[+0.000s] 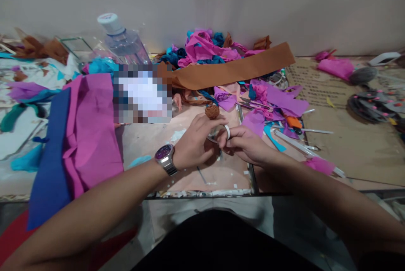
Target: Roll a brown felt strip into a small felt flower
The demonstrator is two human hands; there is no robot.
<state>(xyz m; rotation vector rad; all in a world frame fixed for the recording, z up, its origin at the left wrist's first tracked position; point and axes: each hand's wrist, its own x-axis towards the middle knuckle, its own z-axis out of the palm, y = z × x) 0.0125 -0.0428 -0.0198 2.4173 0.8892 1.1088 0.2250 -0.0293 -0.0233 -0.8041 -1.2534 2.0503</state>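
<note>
A small brown crepe-paper rose (211,112) stands up just beyond the fingertips of my left hand (198,138), whose fingers curl around its base. What lies under those fingers is hidden. My right hand (242,141) is closed close beside it, almost touching, with a white ring (227,132) at its fingertips that looks like a small roll of tape. Something clear and shiny shows between the two hands. Both hands are just above the pale work board (186,174). A long brown crepe-paper strip (234,68) lies beyond them.
Pink crepe paper (95,123) and a blue sheet (52,157) hang toward the front edge at left. A capped clear bottle (123,39) stands behind. Paper scraps, an orange-handled cutter (293,123) and white sticks (294,142) lie at right, near a dark round pin holder (370,106).
</note>
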